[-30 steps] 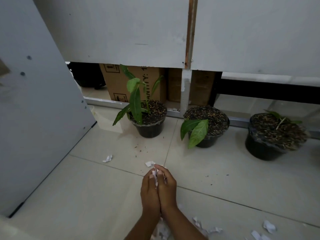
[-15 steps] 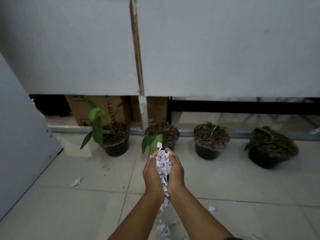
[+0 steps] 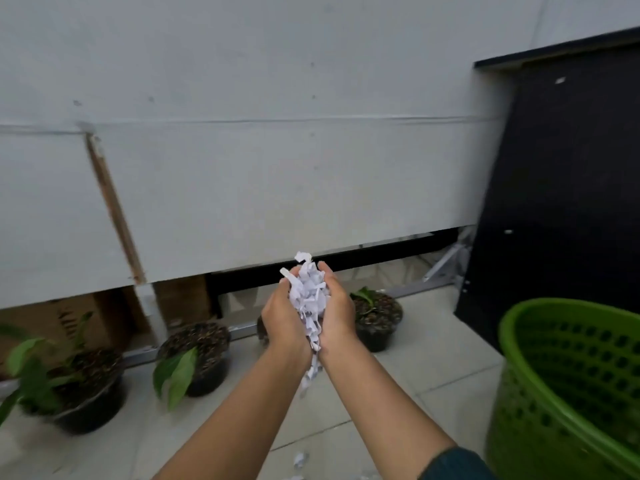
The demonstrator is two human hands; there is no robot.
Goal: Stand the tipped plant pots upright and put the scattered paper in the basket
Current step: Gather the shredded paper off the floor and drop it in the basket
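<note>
Paper scraps (image 3: 309, 299) cupped between both hands, held up over the tiled floor (image 3: 429, 372).

Left hand (image 3: 282, 318) and right hand (image 3: 337, 311) are pressed side by side, palms curled inward, closed around a wad of torn white paper; a few strips are seen hanging out below the wrists. Green perforated basket (image 3: 568, 386) is placed at lower right, near the right forearm, well apart from the hands. Four black plant pots are lined upright along the white wall panel (image 3: 277, 174): leafy pot (image 3: 74, 389) far left, second pot (image 3: 199, 355) beside it, third pot (image 3: 262, 330) mostly hidden behind the left hand, fourth pot (image 3: 377, 318) just right of the hands. More scraps (image 3: 299, 459) are left on the floor near the bottom edge. Black board (image 3: 561, 188) is leaned at right.
</note>
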